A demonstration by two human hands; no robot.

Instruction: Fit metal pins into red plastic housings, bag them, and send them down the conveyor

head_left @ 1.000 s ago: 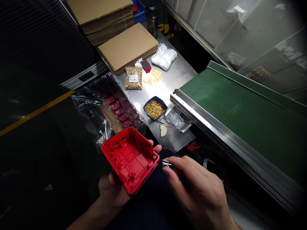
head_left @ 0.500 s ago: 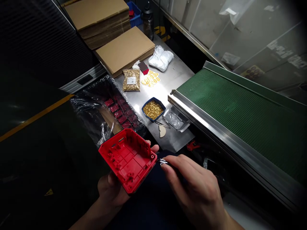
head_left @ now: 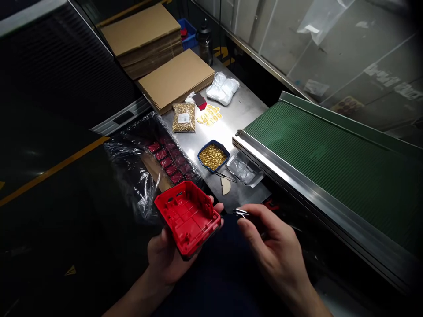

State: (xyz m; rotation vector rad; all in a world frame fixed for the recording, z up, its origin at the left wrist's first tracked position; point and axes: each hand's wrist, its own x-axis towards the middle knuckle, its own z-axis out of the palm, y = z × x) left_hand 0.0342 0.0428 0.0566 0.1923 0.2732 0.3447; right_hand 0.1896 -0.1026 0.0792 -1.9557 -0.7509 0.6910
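My left hand is closed around a red plastic housing from below and behind. The housing's open side faces up, showing ribs, small posts and a hole at its right corner. To the right, my right hand pinches several small shiny metal pins between thumb and forefinger. The pins are apart from the housing. Beyond the hands, a dark blue tray holds many small gold-coloured pieces. Metal tweezers and a pale half-round piece lie in front of it.
A green conveyor belt with a metal edge runs along the right. A plastic-lined box of red parts stands left of the metal table. Cardboard stacks, a bag of gold pieces and white plastic bags lie farther back.
My right hand has moved right with the pins, away from the housing's corner. The housing in my left hand has shifted right and turned slightly. The camera view has shifted a little.
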